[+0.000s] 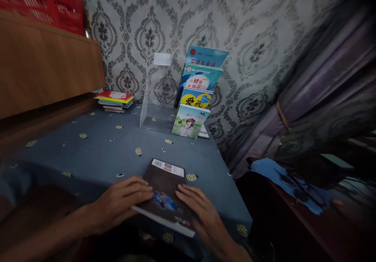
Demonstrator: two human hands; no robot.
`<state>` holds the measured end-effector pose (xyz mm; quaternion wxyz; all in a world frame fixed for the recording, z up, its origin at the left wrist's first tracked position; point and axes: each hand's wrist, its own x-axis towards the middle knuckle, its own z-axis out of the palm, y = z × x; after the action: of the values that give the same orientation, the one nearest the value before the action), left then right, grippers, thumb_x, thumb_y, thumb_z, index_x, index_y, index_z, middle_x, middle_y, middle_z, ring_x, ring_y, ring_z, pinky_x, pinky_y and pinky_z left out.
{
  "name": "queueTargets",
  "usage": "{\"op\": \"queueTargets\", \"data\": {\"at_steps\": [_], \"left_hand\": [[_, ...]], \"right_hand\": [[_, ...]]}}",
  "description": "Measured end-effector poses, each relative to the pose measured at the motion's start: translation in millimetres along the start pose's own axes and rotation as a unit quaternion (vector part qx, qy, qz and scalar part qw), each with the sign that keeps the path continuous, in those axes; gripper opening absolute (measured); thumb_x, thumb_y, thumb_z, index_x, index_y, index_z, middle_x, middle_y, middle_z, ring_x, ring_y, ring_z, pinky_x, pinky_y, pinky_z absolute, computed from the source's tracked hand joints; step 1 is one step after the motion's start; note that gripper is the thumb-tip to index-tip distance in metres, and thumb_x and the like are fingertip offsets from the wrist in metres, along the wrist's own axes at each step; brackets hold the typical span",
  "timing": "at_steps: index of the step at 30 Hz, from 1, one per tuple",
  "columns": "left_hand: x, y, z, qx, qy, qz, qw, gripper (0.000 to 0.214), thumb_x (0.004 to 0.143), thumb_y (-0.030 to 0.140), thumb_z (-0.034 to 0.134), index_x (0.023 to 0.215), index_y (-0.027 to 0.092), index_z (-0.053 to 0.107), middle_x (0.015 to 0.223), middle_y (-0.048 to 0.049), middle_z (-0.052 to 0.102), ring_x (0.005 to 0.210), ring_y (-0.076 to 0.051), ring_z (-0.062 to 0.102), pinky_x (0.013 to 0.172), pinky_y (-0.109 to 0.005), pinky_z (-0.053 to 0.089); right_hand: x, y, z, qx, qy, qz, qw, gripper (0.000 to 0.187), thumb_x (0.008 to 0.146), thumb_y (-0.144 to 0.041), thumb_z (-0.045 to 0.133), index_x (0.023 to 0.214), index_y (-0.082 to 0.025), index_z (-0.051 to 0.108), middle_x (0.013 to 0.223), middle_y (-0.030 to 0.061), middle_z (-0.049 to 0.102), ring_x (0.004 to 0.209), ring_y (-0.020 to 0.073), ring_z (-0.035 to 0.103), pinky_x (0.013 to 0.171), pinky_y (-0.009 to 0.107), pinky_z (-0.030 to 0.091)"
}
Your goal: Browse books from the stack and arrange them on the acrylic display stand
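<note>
A thick dark-covered book [167,187] with a blue picture and a white label strip lies at the near edge of the table, turned slightly askew. My left hand [123,199] grips its left side, fingers on the cover and thumb low along the edge. On the opposite side, my right hand [201,211] has its fingers over the right edge, its thumb mostly hidden. Farther back, a clear acrylic stand [157,123] holds several upright books in its right part, with a green-covered book [189,121] in front. The stand's left part shows no books.
Patterned blue cloth covers the table [96,152]. A stack of thin books [114,100] lies at the back left, beside a wooden cabinet [49,62] bearing a red basket [44,3]. To the right are a purple curtain [282,109] and a dark surface with a blue cloth [273,172] and cables.
</note>
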<state>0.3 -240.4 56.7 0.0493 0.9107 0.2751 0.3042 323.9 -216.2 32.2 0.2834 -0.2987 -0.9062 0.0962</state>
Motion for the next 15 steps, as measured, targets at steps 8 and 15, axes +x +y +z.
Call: {"op": "queueTargets", "data": {"at_steps": [8,15], "left_hand": [[62.7,-6.9,-11.5,-0.239,0.083,-0.156,0.955,0.042,0.099,0.043,0.050,0.135,0.022,0.055,0.115,-0.0095,0.070,0.106,-0.023,0.066,0.096,-0.039,0.051],[58.8,-85.7,-6.0,-0.137,-0.140,-0.168,0.966,0.102,0.073,0.062,0.076,0.156,0.025,0.029,0.160,-0.0163,0.035,0.148,-0.035,0.032,0.116,-0.051,0.033]], "right_hand": [[35.3,-0.8,-17.3,0.138,0.142,0.116,0.973,0.030,0.097,-0.039,0.052,0.115,-0.025,0.072,0.105,0.0086,0.076,0.097,0.0256,0.072,0.084,0.038,0.061],[43.1,8.0,-10.5,0.134,0.188,0.138,0.963,0.031,0.095,-0.048,0.054,0.101,-0.027,0.076,0.091,0.0056,0.077,0.082,0.0243,0.073,0.076,0.036,0.061]]}}
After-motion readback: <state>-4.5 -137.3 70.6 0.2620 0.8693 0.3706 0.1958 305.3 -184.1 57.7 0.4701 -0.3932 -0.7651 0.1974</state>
